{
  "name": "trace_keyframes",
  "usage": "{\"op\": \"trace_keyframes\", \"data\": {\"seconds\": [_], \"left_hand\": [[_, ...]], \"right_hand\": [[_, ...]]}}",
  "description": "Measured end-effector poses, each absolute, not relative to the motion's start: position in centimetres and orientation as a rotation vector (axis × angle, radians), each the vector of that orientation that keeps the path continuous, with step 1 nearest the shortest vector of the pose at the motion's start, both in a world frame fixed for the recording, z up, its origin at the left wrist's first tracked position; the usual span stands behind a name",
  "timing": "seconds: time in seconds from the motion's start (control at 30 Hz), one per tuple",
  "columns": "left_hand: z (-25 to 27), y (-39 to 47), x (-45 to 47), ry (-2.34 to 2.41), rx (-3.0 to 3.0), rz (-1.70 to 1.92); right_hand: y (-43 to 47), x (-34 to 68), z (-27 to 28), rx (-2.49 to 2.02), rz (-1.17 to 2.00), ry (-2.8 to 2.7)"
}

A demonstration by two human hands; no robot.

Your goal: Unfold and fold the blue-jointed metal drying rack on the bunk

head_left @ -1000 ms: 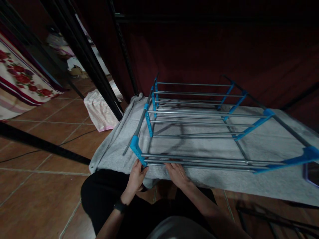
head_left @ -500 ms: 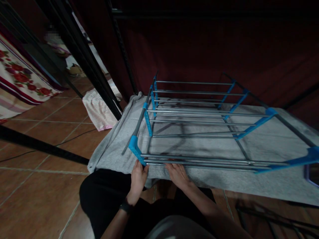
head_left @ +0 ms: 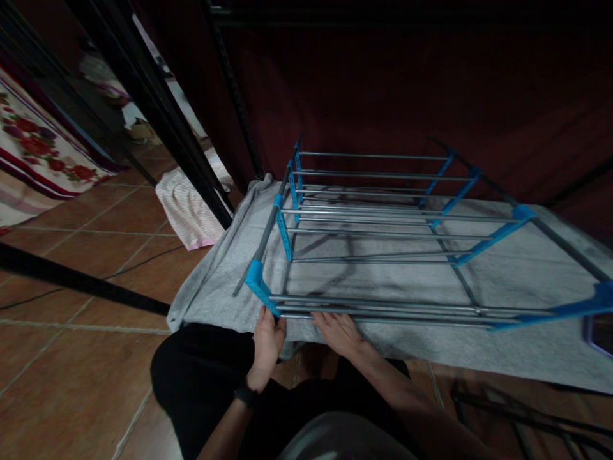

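Observation:
A rack (head_left: 364, 234) of grey metal tubes and blue plastic brackets lies on a grey cloth. My left hand (head_left: 268, 342) grips the lower end of the front-left blue bracket (head_left: 260, 289), thumb and fingers closed about it where a tube enters. To the right, my right hand (head_left: 338, 330) is at the lowest front tube (head_left: 407, 320), its fingers closed at the tube and partly hidden behind it. More tubes run parallel from the left brackets to the blue brackets (head_left: 498, 239) on the right.
The grey cloth (head_left: 541, 345) covers a low bed or bench in front of my knees. Black metal posts (head_left: 158, 108) rise at the left. A striped cloth (head_left: 186, 207) hangs beyond them over the tiled floor (head_left: 96, 268). A purple-rimmed object (head_left: 594, 335) sits at the right edge.
My right hand has slid slightly left along the front tube, towards my left hand. The left hand stays at the bracket. The rack has barely moved.

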State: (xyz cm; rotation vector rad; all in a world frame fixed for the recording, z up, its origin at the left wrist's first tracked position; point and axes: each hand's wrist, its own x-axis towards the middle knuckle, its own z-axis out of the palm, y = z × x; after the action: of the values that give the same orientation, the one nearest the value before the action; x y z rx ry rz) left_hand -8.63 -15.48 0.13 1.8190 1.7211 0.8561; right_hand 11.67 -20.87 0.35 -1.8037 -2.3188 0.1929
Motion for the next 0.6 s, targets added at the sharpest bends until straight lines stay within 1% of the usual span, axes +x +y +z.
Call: {"op": "trace_keyframes", "data": {"seconds": [0.33,0.6], "left_hand": [[-0.07,-15.52,-8.72,1.64,1.818,0.902],[-0.51,-15.59,-8.75,1.663,1.815,0.9]], "right_hand": [[-20.13,11.96,0.57,-1.86,0.293,-2.405],[-20.06,11.86,1.24,-1.877,0.366,-2.414]]}}
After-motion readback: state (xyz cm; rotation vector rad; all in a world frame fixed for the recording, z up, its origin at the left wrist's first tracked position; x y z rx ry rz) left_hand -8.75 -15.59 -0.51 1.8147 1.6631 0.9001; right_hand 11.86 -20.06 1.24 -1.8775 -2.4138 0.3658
